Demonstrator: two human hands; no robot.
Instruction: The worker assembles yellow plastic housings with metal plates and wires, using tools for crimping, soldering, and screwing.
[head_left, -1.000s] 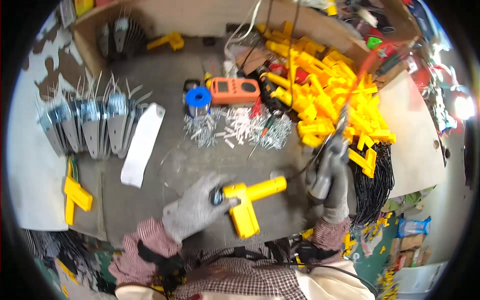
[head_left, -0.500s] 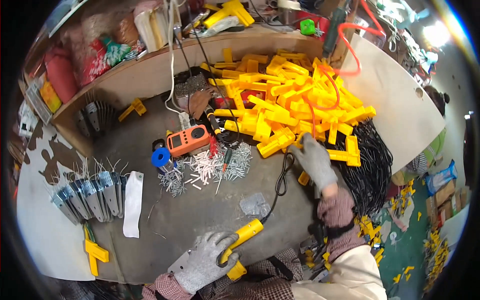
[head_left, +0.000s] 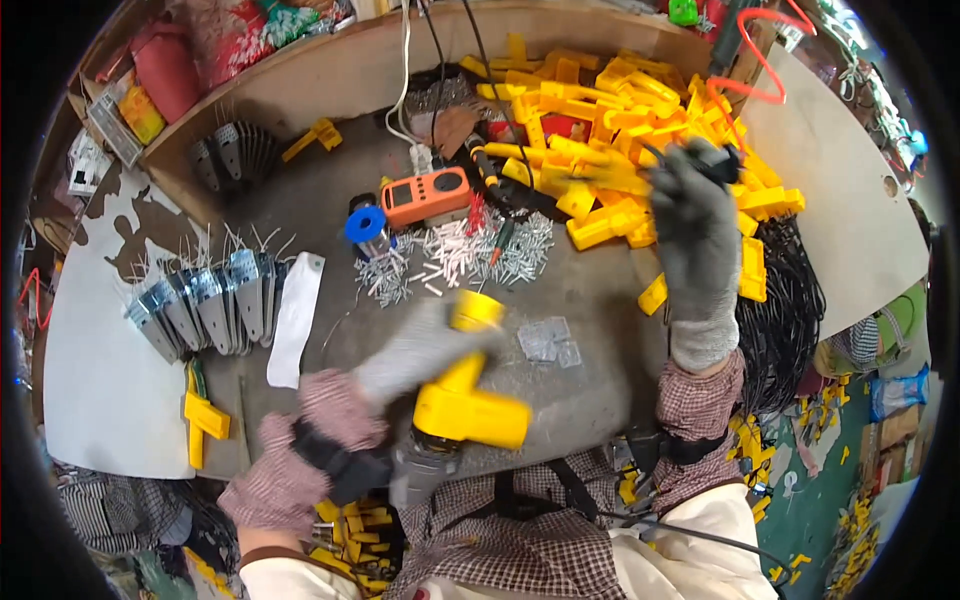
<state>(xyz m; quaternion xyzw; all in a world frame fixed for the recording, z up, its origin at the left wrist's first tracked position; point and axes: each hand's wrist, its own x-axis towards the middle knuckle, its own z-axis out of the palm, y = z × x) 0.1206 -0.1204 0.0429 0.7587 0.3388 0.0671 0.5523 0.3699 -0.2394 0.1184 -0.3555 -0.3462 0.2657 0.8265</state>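
The yellow power tool [head_left: 468, 400] is now gripped closer in by the left hand [head_left: 420, 350], while the right hand [head_left: 692, 215], lifted off the yellow parts pile [head_left: 610, 110], is closed around a dark cable [head_left: 715, 165].

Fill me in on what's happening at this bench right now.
A person in grey work gloves is at a cluttered workbench. The left hand grips a yellow power tool, blurred, close to the body at the bench's near edge. The right hand is raised over a big pile of yellow plastic parts and seems to pinch something small and dark; what it is cannot be told. An orange meter, a blue spool and scattered small white pieces lie mid-bench.
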